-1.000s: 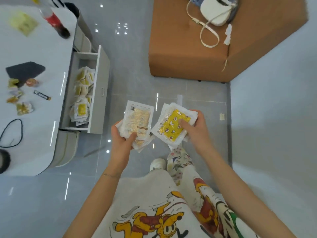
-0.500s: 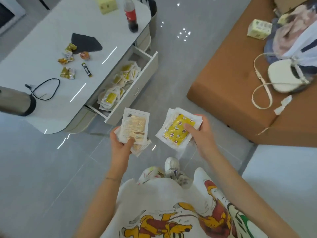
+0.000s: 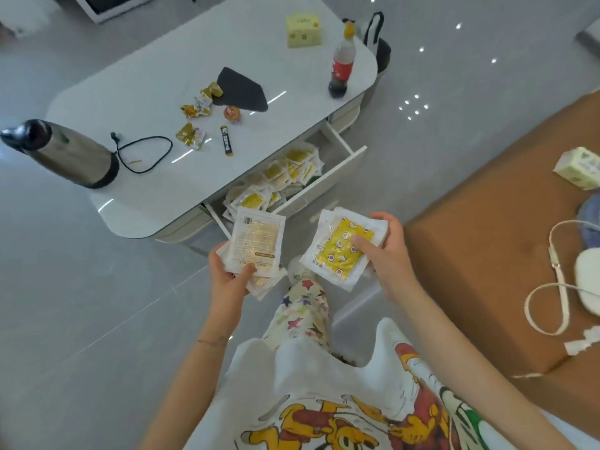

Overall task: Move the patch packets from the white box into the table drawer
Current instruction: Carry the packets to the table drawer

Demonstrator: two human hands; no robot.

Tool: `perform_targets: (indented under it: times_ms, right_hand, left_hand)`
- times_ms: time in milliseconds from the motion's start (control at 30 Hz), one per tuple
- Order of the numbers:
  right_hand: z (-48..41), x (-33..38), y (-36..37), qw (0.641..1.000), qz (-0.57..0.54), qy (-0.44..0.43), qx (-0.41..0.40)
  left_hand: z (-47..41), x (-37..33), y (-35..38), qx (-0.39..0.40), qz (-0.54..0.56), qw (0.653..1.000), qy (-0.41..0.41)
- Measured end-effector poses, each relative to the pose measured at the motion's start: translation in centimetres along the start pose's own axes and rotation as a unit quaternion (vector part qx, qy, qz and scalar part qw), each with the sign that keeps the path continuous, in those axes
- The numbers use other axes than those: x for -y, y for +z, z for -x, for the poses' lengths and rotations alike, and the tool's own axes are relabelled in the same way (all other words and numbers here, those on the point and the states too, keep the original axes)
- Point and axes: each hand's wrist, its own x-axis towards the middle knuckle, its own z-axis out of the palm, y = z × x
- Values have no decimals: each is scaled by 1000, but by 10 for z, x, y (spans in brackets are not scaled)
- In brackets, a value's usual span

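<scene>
- The left hand [image 3: 227, 280] grips a small stack of patch packets [image 3: 256, 241]. Its thumb is curled over the printed back of the top one and its fingers are beneath.
- The right hand [image 3: 386, 251] pinches a second stack [image 3: 341, 251], thumb pressed on the yellow face of the top packet, fingers curled under its far edge.
- Both stacks hang in the air above the floor, just short of the drawer front. Neither grip has altered over the last second.
- What has changed is the view: the drawer [image 3: 328, 180] has swung from far left to straight ahead and near, so the person has turned to face it.
- It stands pulled out of the table [image 3: 162, 76] and already holds a heap of packets [image 3: 276, 180].
- I judge the carry almost done, with the drop coming next.
- The white box is out of sight, so I cannot tell how many packets remain in it.
- Farther off on the table stand a kettle [image 3: 65, 154] and a cola bottle [image 3: 342, 63].
</scene>
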Motion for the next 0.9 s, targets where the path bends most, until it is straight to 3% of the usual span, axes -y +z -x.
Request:
perform_targets:
  times_ms: [467, 900]
  right_hand:
    - [-174, 52, 61, 996, -2, 87, -10]
    - [-330, -19, 101, 978, -45, 196, -46]
  left_hand:
    - [-136, -56, 5, -49, 49, 996, -61]
    - [-238, 19, 25, -107, 72, 981, -147]
